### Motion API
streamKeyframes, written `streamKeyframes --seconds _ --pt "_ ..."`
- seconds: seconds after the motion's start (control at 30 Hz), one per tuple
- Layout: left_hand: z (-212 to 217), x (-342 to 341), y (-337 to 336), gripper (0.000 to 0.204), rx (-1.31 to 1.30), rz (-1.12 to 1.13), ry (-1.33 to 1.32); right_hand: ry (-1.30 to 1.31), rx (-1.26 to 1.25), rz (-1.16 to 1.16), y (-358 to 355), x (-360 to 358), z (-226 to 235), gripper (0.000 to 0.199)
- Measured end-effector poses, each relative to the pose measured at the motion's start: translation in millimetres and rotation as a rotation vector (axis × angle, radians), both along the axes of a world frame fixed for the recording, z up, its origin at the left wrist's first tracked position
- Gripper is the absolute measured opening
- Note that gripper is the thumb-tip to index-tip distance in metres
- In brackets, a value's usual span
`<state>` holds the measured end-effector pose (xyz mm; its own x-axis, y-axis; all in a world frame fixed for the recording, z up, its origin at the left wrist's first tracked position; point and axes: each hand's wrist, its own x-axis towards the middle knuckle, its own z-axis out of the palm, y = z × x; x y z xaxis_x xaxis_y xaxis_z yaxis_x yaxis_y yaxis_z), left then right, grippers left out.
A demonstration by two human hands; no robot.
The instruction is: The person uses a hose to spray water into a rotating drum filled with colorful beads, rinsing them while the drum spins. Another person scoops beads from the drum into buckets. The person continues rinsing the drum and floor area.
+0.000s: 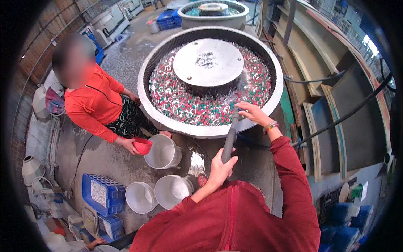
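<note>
My left hand [221, 170] is closed round the lower end of a dark grey hose wand [230, 140]. At the wand's far end, my right hand [251, 112] grips near its tip, with a beaded bracelet on the wrist. The tip reaches over the near rim of a large round vat [147, 98]. Inside lie many small red, green and white pieces [180, 107], wet and glossy, around a pale round centre cover [208, 62]. Water seems to splash among the pieces right of the cover. I cannot make out the nozzle opening.
On the left a person in an orange jacket [90, 107] holds a red bowl [142, 145] by a white bucket [163, 152]. Two more buckets [140, 197] and blue crates [105, 195] stand nearer. A second vat [213, 19] is behind; wooden-edged troughs [336, 105] and a black hose [348, 113] lie right.
</note>
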<state>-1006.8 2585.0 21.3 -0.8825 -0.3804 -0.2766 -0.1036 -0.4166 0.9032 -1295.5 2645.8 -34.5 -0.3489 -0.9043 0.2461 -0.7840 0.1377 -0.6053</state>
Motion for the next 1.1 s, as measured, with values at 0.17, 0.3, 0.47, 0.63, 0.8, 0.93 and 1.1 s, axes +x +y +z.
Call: streamKeyframes --seconds 0.17,0.3,0.47,0.63,0.8,0.93,1.1 --pt "13.7 -20.1 78.6 0.034 -0.068 0.102 0.032 0.354 -0.111 0.023 27.7 -19.7 17.6 0.034" --pt "8.0 -34.4 136.5 0.035 -0.189 0.158 0.010 0.661 -0.107 -0.071 42.1 -28.4 25.0 0.029" --pt "21.8 -68.3 181.8 0.035 -0.343 0.155 -0.005 0.425 0.006 -0.400 68.0 -36.2 49.8 0.031" --pt "37.1 -99.9 233.0 0.035 -0.265 0.005 0.010 0.161 -0.447 -0.468 197.6 -79.8 45.6 0.032" --pt "29.2 -140.4 294.7 0.041 -0.388 -0.299 0.145 -0.036 -0.512 -0.841 326.6 -72.5 71.8 0.039" --pt "14.3 -157.5 333.9 0.050 -0.473 -0.622 0.150 0.153 -0.244 -0.986 383.6 -84.2 105.9 0.036" --pt "19.2 -196.9 339.8 0.052 -0.340 -0.642 0.186 0.258 -0.092 -1.167 389.9 -113.3 99.8 0.037"
